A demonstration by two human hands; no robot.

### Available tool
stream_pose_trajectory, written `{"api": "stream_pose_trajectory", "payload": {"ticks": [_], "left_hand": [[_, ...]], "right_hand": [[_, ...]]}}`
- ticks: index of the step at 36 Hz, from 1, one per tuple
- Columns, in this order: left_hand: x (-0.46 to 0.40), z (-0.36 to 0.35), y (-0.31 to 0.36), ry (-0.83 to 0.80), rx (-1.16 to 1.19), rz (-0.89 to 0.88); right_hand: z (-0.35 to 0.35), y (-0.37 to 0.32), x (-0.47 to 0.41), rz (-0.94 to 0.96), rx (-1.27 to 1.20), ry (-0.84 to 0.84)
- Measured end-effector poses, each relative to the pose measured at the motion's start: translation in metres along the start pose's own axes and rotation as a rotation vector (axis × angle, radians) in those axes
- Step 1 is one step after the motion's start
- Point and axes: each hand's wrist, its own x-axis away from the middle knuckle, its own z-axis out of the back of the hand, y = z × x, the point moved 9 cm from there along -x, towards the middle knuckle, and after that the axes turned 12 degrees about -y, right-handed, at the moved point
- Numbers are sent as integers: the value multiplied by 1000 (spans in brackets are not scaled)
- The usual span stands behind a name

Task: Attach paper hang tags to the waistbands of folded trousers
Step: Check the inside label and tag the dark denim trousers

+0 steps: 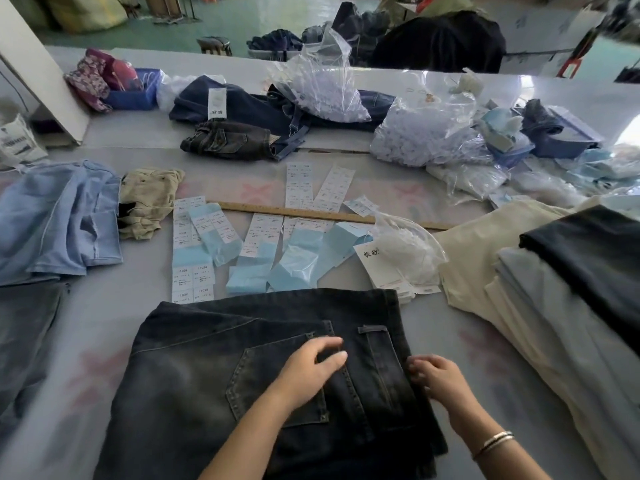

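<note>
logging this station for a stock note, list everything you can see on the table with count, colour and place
dark jeans: one folded pair, black-grey, front centre under both hands
sticker strips: several, white on pale blue backing, centre
wooden ruler: one, tan, across the centre behind the strips
hang tags: a small stack, white, right of the strips
clear bags: several, holding white bits, back right
folded trousers stack: cream, pale blue and black, right edge
light blue garment: one, left
khaki garment: one, crumpled, left centre
navy jeans: a pile, back centre
blue box: one, back left
left hand: on the jeans by the pocket
right hand: at the waistband edge, bangles on wrist
</note>
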Motion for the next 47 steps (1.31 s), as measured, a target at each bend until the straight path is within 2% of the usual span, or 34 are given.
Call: {"api": "stream_pose_trajectory", "payload": {"ticks": [3,5,7,10,13,18,23,36,39,41,44,47], "left_hand": [[-30,4,-20,65,-581,121],[-43,-3,-39,-8,-738,197],[-48,-14,-57,-94,-833,258],[-49,-22,-68,-97,-902,274],[-49,-20,-70,-103,-877,277],[-50,-20,-69,-145,-858,280],[-53,-20,-73,-157,-852,292],[-54,-20,-73,-141,-834,270],[-54,-20,-72,-134,-814,264],[-54,-20,-73,-130,-794,255],[-53,-12,-68,-145,-574,207],[-47,36,-43,94,-24,82]], "right_hand": [[18,-42,-17,172,235,124],[11,-81,-27,303,408,143],[-5,-116,-41,415,568,138],[-33,-152,-70,486,837,123],[-49,-169,-103,436,1109,135],[-58,-173,-139,302,1378,186],[-63,-165,-151,240,1423,199],[-50,-174,-146,271,1405,209],[-47,-169,-151,246,1318,150],[-38,-168,-154,221,1170,115],[-25,-181,-142,315,929,178],[-37,-210,-107,579,825,293]]}}
